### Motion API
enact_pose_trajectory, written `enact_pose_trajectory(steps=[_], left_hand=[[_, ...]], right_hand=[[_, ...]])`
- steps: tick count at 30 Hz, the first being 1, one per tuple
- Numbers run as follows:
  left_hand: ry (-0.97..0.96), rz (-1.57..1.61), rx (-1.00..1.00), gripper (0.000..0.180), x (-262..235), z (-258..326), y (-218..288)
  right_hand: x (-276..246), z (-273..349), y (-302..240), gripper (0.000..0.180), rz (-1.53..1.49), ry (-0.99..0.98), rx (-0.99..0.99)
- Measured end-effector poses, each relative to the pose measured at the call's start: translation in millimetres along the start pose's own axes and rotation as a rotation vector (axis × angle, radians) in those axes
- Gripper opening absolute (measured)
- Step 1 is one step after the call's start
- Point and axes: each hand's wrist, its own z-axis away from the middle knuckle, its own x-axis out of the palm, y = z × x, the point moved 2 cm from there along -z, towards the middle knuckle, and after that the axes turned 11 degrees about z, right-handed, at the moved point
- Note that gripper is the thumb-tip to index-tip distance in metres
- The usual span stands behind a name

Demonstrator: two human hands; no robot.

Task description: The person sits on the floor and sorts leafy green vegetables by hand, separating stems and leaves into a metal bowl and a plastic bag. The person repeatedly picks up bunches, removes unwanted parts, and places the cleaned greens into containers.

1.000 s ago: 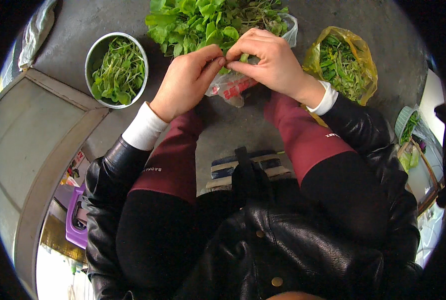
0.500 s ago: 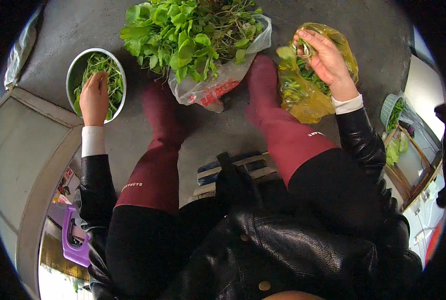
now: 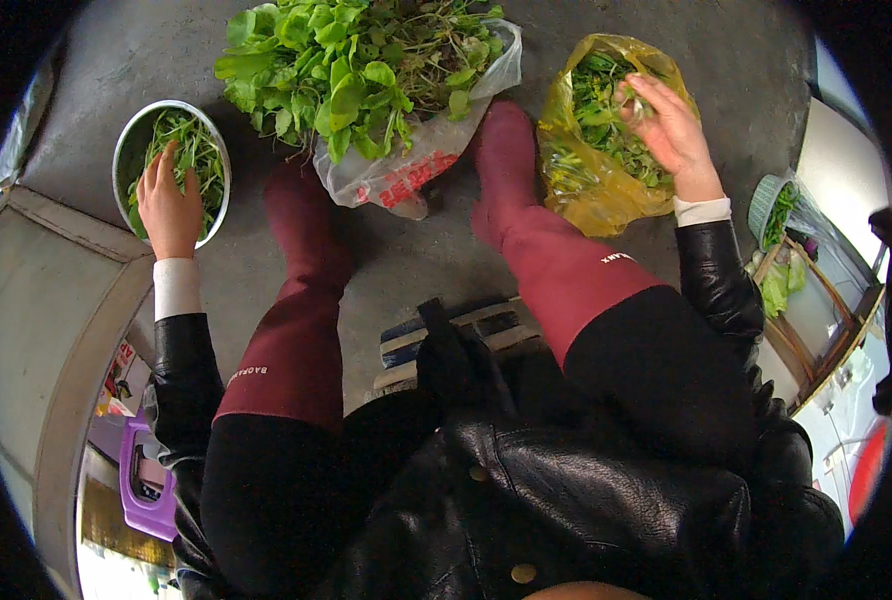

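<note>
On the left, my left hand (image 3: 171,208) is over a metal bowl (image 3: 122,150) of loose leafy greens (image 3: 181,130). Its fingers are spread and touch the greens or sit just above them; none are gripped. On the right, my right hand (image 3: 674,135) is above a yellow plastic bag (image 3: 606,212) with more greens (image 3: 598,110) inside. Its curled fingers pinch a small pale green sprig (image 3: 637,104). Between the hands, a big heap of rooted leafy greens (image 3: 341,75) lies on a white plastic bag (image 3: 366,185) with red print.
My dark red boots (image 3: 301,225) stand on the grey floor (image 3: 246,240), close to the white bag. A basket of greens (image 3: 769,210) and a wooden frame (image 3: 816,330) are at the right. A pale panel (image 3: 56,290) and a purple plastic object (image 3: 146,500) are at the left.
My left hand's fingers have gone from bunched to spread over the bowl. The leafy piece in my right hand has dropped from sight, leaving a small sprig. The whole view has shifted slightly.
</note>
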Motion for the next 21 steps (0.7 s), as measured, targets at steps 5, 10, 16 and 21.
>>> enact_pose_trajectory(steps=[5,10,16,21], left_hand=[[-0.004,0.026,0.005,0.047,2.3,-4.5,9.1],[0.039,0.031,0.019,0.047,-3.3,1.6,7.9],[0.059,0.158,0.031,0.036,-17.5,-0.9,23.0],[0.104,0.254,0.07,0.028,-16.9,-3.0,43.6]], right_hand=[[-87.2,-5.4,24.3,0.03,1.359,0.314,-0.085],[-64.2,-3.2,26.9,0.031,1.312,0.495,-0.212],[-13.4,-3.8,11.9,0.02,1.28,0.491,-0.359],[104.8,-29.0,6.0,0.021,1.024,-0.02,-0.595]])
